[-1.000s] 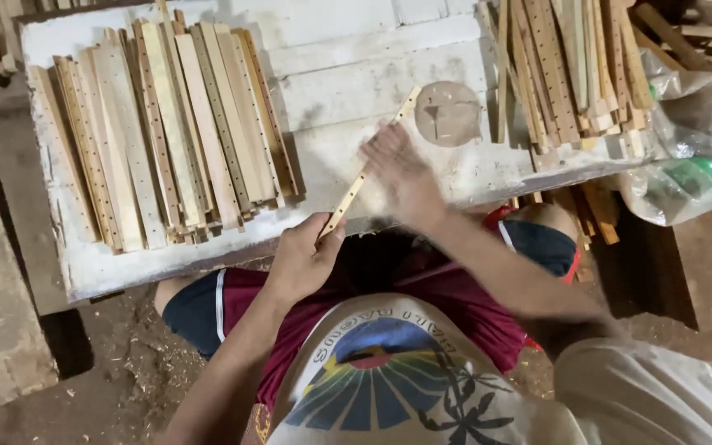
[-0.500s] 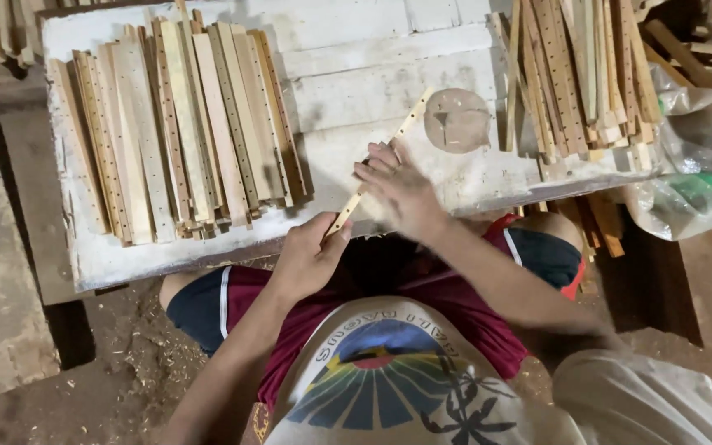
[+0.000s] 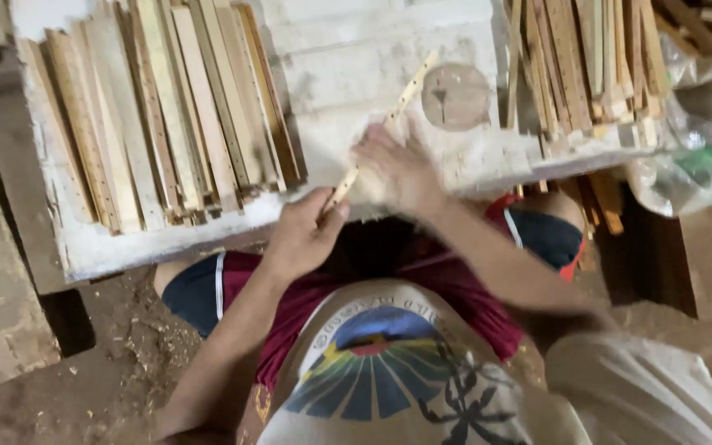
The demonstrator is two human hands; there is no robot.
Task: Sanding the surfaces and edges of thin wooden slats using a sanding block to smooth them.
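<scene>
Our left hand (image 3: 302, 239) is closed around the near end of a thin wooden strip (image 3: 389, 115), which slants up and away over the white bench (image 3: 356, 49). Our right hand (image 3: 393, 169) lies on the strip just beyond the left; it is blurred, so we cannot tell its grip. 1 stack of slats (image 3: 166, 115) lies left of the hands, another stack (image 3: 587, 66) right, a round disc (image 3: 455, 97) just beyond.
</scene>
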